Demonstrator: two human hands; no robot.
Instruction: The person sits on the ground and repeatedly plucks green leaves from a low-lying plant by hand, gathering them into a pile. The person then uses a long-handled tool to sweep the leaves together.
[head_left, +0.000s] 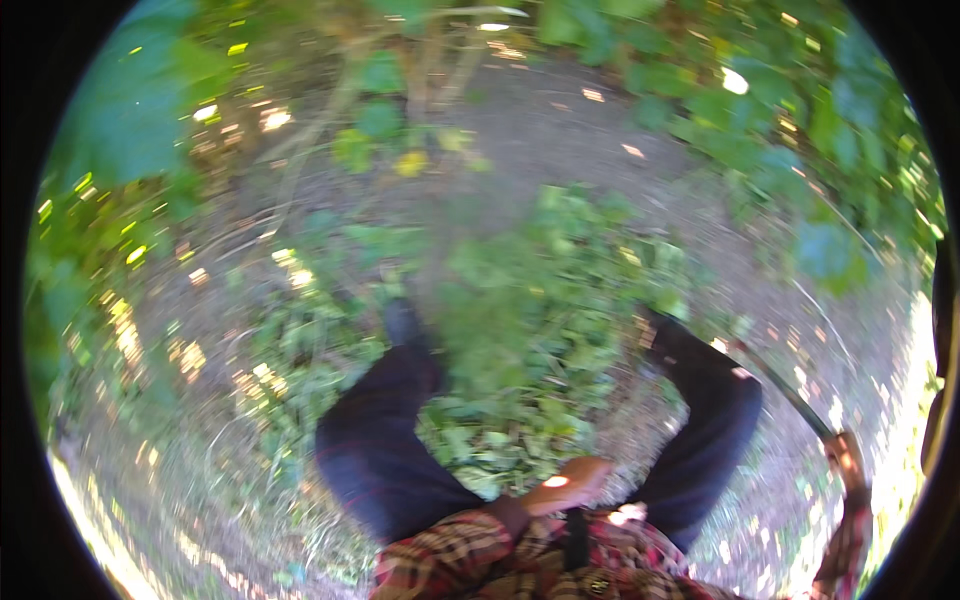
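Observation:
My left hand (576, 481) is in front of my waist, between my thighs, its fingers bent inward. Blur hides whether anything lies inside it. Out at the right, my right hand (846, 457) grips a long slender tool (791, 397), whose shaft slants up and left past my right knee. The tool's far end is blurred, so its kind is unclear. Low leafy green plants (517, 442) cover the ground between my legs, just beyond my left hand.
My bent legs in dark trousers (390, 457) frame the plants. Large-leaved foliage hangs at the upper left (127, 112) and upper right (825, 127). Pale woody stems (330, 112) rise at the top, over bare grey soil (547, 120). Dry grass (300, 525) lies at the lower left.

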